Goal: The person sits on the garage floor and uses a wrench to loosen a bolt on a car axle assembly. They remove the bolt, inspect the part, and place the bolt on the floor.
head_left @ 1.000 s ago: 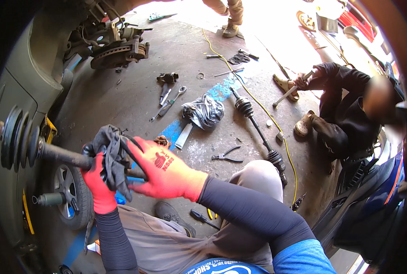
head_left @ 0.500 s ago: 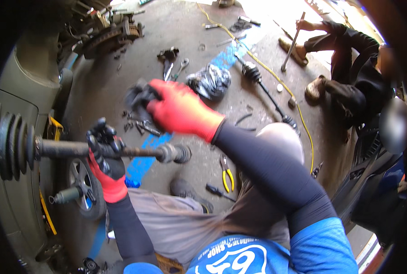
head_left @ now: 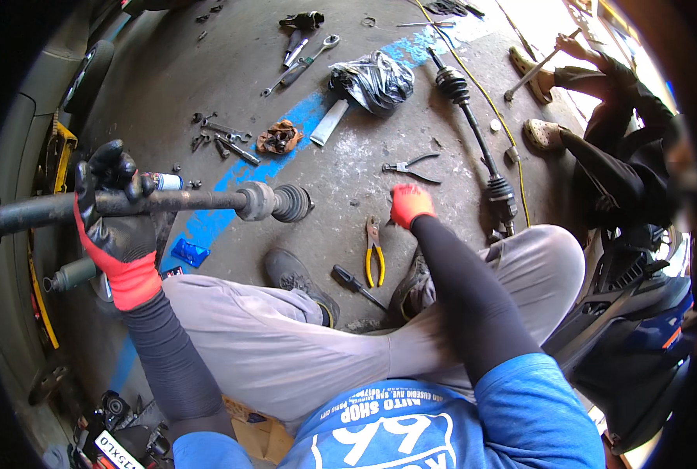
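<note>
My left hand (head_left: 120, 211), in a red and black glove, is closed round the bar of a drive axle (head_left: 184, 200). The axle lies level across the left side, its ribbed joint end (head_left: 290, 203) pointing right. My right hand (head_left: 411, 205) is low over the floor between my knees, fingers curled under in a fist. Whatever it may hold is hidden. Just beyond it lie dark-handled pliers (head_left: 415, 167). Nearer my feet are yellow-handled pliers (head_left: 374, 254) and a black-handled screwdriver (head_left: 356, 285). A crumpled brown rag (head_left: 280, 138) lies past the axle's tip.
Another drive axle (head_left: 477, 141) lies at right beside a yellow cord (head_left: 485, 90). A black plastic bag (head_left: 373, 82), a white tube (head_left: 330, 123), wrenches (head_left: 227, 133) and a ratchet (head_left: 311, 62) are on the floor. A person (head_left: 614, 141) sits at right holding a bar. A car (head_left: 20, 148) stands left.
My right hand has moved from above the floor's middle, back and right towards the pliers. The rag and white tube now show. My view has shifted; my left hand still holds the axle.
</note>
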`<state>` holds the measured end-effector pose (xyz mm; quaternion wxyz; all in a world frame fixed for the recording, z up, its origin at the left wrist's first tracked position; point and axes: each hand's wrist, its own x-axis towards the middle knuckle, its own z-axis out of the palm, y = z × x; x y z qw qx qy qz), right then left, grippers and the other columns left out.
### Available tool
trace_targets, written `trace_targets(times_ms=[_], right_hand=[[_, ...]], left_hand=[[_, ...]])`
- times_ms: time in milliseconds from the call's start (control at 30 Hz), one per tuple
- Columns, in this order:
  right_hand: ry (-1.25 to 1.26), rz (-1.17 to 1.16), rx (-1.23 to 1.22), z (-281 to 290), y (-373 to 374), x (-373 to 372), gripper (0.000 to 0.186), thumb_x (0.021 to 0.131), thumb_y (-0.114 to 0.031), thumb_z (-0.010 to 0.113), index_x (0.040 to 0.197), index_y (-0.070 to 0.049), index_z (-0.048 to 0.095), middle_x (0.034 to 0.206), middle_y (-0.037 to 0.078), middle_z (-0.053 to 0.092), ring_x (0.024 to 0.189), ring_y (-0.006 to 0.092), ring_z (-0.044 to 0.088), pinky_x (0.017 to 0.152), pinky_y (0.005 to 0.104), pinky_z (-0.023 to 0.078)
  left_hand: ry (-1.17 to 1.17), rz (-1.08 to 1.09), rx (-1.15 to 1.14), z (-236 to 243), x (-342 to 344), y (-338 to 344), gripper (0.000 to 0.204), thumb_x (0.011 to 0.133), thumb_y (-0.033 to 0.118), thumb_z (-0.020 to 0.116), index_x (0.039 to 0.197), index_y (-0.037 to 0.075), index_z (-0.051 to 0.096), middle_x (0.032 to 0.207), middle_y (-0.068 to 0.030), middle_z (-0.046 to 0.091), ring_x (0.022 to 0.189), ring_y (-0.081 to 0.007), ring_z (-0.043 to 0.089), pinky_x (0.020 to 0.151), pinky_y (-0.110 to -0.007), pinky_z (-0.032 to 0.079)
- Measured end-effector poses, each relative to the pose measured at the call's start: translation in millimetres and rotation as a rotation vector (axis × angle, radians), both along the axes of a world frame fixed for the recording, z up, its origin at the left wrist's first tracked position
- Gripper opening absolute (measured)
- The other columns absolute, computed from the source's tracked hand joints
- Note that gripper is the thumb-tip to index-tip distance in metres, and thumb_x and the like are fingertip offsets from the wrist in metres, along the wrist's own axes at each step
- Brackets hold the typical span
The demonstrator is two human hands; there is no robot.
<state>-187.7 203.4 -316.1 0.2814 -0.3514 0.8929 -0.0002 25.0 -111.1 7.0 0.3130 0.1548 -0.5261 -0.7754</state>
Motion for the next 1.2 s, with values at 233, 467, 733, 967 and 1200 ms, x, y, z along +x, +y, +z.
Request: trace_targets(times_ms=[233,467,733,967,1200], right_hand=[[-0.208,-0.524,0.057,-35,-16,87,0.065,0.083,-0.048,0.070,0.126,0.000,0.058,0.115,0.021,0.070,0.112,0.0333,0.067,0.096,0.0434,0.053],[-0.189,-0.595,-0.050,-55,-16,73,0.047,0.075,-0.033,0.072,0.110,-0.002,0.064,0.112,0.023,0.069,0.107,0.0380,0.066,0.093,0.0451,0.052],[-0.037,-0.752,-0.342,-24,-22,-50,0.058,0.079,-0.028,0.061,0.131,-0.001,0.056,0.118,0.027,0.066,0.115,0.0420,0.061,0.100,0.0467,0.048],[0.120,-0.076,0.194,-17,19,-116,0.031,0.082,-0.023,0.062,0.104,-0.001,0.067,0.107,0.021,0.071,0.104,0.0358,0.068,0.091,0.0455,0.053],[0.173,-0.069,0.134,-56,14,-80,0.023,0.086,-0.015,0.058,0.106,-0.013,0.069,0.111,0.015,0.068,0.104,0.0347,0.068,0.088,0.0462,0.054]], left_hand=[[-0.039,0.105,-0.094,-2,12,-12,0.055,0.100,0.040,0.051,0.129,-0.007,0.058,0.098,-0.0119,0.059,0.077,-0.0180,0.052,0.080,-0.035,0.044],[-0.072,0.175,-0.017,2,15,-22,0.054,0.100,0.039,0.050,0.124,-0.008,0.060,0.096,-0.0140,0.060,0.083,-0.0202,0.056,0.080,-0.037,0.048],[-0.214,0.539,-0.109,0,9,-23,0.053,0.102,0.037,0.047,0.124,-0.009,0.060,0.097,-0.0132,0.056,0.082,-0.0196,0.050,0.078,-0.036,0.042],[-0.145,0.292,-0.091,2,25,-25,0.051,0.101,0.035,0.050,0.126,-0.009,0.058,0.104,-0.0156,0.061,0.092,-0.0210,0.055,0.084,-0.040,0.046],[-0.141,0.197,-0.080,4,35,-19,0.056,0.097,0.038,0.052,0.126,-0.009,0.058,0.101,-0.0144,0.058,0.092,-0.0212,0.056,0.088,-0.040,0.046]])
